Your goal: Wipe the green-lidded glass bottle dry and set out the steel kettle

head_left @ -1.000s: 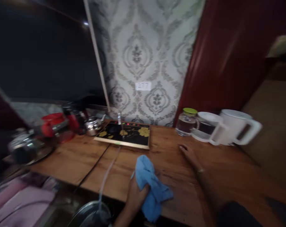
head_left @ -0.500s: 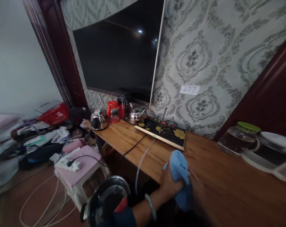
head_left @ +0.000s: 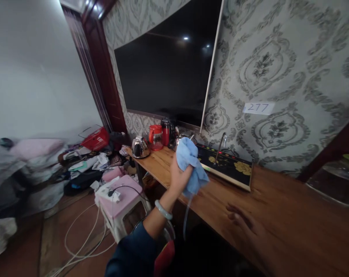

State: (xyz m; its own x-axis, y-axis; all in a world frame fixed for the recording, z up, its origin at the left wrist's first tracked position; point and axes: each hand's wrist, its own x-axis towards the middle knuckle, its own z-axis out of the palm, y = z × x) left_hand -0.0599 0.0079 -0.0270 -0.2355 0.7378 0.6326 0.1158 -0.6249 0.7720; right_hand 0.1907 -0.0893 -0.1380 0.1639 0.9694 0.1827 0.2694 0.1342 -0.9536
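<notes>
A bunched light blue cloth (head_left: 193, 165) is gripped in my left hand (head_left: 178, 177), raised above the wooden table (head_left: 278, 204). The cloth hides part of a small metal kettle and the left end of the black tea-stove panel with gold flowers (head_left: 242, 168). My right hand (head_left: 245, 221), dim and slightly blurred, hovers over or rests near the table's front edge with its fingers apart and nothing in them; I cannot tell whether it touches the wood.
At the table's left end stand a shiny kettle (head_left: 140, 147), a red-lidded jug (head_left: 155, 137) and a black-and-red kettle (head_left: 168, 132). A curved spout (head_left: 220, 145) rises from the panel. A glass jug (head_left: 333, 181) sits at right. Below is a pink stool (head_left: 124, 194) with cords.
My left hand has lifted the cloth up and to the left. My right hand has come away from the cloth. The view has turned left.
</notes>
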